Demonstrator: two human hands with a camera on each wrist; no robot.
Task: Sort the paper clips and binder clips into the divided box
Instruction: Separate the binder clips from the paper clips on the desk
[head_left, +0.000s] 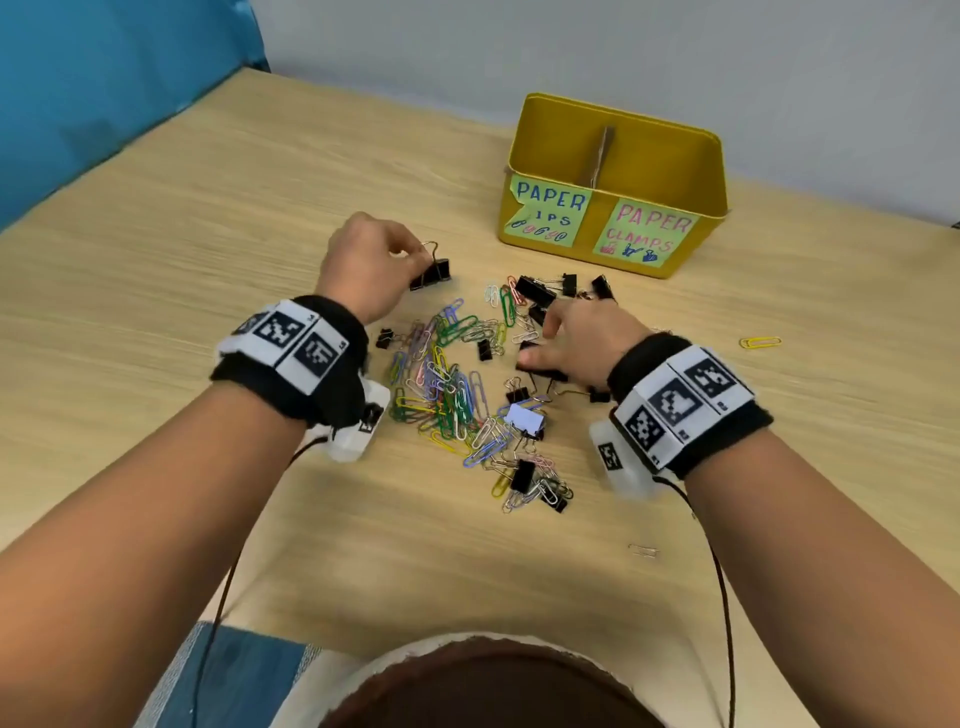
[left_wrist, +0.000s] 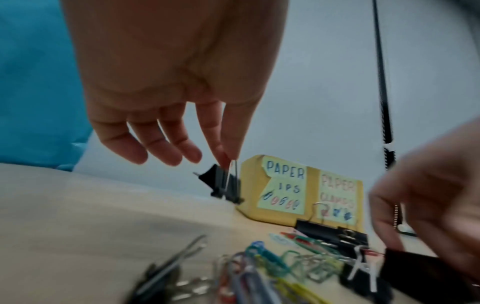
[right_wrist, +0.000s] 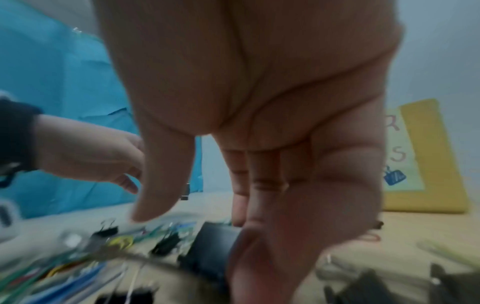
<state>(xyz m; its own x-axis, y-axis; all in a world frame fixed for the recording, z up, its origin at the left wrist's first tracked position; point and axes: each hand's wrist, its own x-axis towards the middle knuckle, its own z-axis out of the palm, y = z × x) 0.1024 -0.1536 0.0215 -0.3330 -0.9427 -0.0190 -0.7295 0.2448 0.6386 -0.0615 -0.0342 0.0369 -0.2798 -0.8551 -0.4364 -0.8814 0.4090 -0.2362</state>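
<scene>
Wristbands up close, then the clip pile mid-surface. Just left of it the left hand pinches a small binder clip by its wire handle, lifted. On the right, the right hand has straight fingers against a bigger binder clip, thumb off it. Far right sits the yellow box.

Light wooden table; blue sheet left; grey wall behind.
</scene>
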